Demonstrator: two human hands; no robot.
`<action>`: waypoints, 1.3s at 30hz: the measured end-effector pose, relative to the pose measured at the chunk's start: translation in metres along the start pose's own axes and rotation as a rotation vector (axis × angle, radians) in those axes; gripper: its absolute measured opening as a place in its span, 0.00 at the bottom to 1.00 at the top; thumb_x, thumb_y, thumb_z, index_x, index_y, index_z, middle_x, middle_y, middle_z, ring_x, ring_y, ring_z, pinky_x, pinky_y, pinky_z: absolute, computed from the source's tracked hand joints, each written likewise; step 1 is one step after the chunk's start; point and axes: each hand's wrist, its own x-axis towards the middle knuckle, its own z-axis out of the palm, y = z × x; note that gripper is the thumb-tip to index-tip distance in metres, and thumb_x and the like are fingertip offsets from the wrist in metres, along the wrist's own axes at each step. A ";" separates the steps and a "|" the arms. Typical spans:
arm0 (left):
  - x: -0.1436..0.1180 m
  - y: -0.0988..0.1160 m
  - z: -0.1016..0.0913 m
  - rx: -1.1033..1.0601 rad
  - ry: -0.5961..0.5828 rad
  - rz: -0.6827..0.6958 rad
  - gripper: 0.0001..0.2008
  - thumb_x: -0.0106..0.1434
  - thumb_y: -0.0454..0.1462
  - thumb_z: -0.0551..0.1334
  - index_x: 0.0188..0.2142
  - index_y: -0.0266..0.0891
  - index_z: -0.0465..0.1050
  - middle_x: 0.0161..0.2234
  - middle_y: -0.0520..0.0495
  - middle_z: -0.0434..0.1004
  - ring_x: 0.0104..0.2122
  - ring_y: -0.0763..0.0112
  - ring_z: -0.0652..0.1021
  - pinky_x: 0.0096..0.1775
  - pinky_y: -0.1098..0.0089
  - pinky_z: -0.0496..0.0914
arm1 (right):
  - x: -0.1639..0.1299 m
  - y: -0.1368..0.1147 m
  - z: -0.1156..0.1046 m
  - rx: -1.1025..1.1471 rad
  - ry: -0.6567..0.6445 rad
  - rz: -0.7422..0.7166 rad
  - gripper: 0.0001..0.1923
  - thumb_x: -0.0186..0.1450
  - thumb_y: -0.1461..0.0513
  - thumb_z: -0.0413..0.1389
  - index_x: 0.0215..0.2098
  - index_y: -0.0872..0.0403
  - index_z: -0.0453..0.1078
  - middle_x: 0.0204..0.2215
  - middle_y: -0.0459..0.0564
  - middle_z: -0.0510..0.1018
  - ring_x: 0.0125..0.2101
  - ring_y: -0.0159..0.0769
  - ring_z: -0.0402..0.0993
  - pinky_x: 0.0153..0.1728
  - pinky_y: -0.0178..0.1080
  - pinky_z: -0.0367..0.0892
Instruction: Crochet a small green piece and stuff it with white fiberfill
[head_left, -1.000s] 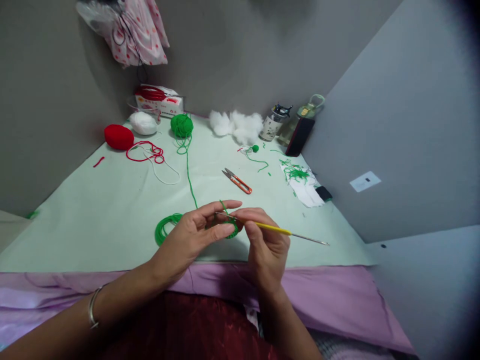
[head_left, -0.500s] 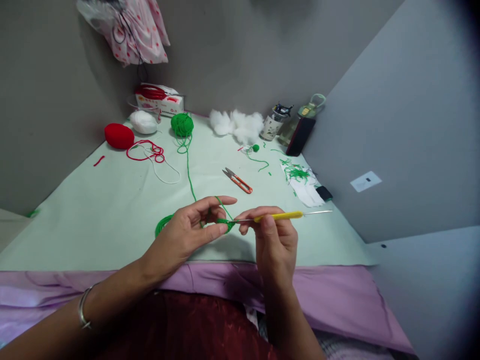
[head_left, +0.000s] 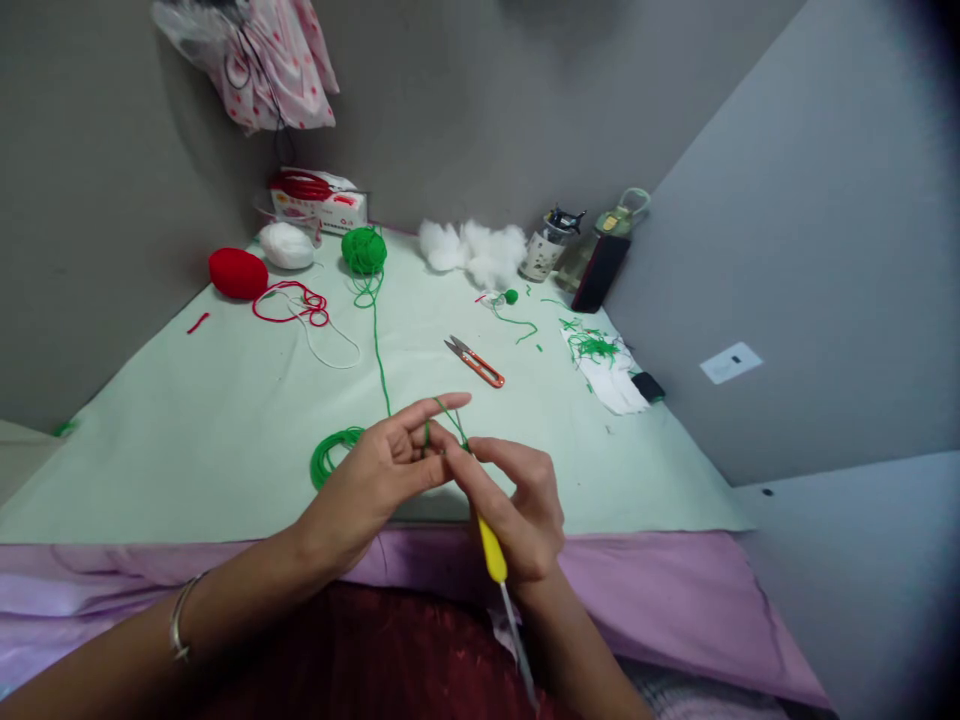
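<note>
A crochet hook [head_left: 492,548] with a yellow grip sits in my right hand [head_left: 525,500], its rear metal end pointing down toward me and its thin tip up by the yarn. My left hand [head_left: 382,470] pinches the small green crochet piece [head_left: 465,446], mostly hidden by the fingers. Green yarn passes over the outstretched left index finger. From there a strand [head_left: 381,370] runs back to the green yarn ball [head_left: 364,250]. Beside my left hand lies a green yarn coil [head_left: 322,460], partly covered by it.
Orange thread snips [head_left: 480,363] lie beyond my hands. Red [head_left: 238,273] and white yarn balls [head_left: 287,245] stand at the back left, white stuffing [head_left: 472,250] at the back. On the right are green scraps [head_left: 596,346] on white paper, a phone [head_left: 601,273] and a bottle [head_left: 624,215].
The hook has swung from nearly level to steep, its rear end now low toward me. My right hand has moved left, its fingers now against the left fingertips.
</note>
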 end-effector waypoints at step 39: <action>0.002 -0.001 -0.008 0.104 -0.067 0.078 0.20 0.64 0.38 0.73 0.55 0.53 0.82 0.39 0.51 0.76 0.42 0.70 0.73 0.48 0.69 0.67 | 0.012 0.006 0.002 0.952 0.165 0.823 0.08 0.74 0.60 0.58 0.41 0.49 0.80 0.36 0.47 0.85 0.30 0.31 0.76 0.33 0.36 0.73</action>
